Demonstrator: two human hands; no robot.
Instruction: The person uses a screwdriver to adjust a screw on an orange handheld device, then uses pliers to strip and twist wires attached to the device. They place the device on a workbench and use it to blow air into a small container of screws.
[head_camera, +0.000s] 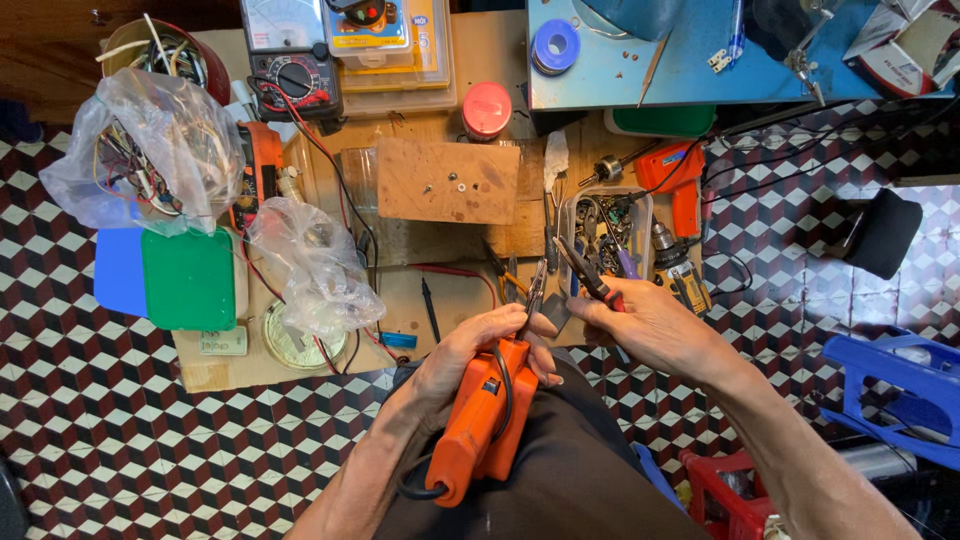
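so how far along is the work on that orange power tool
Mid-job, it seems. Done: the orange power tool lies on the lap, gripped by the left hand, and tools are laid out on the wooden board. In hand: the right hand works red-handled pliers at the tool's metal front end. Left: whether that part is freed or fixed cannot be told.
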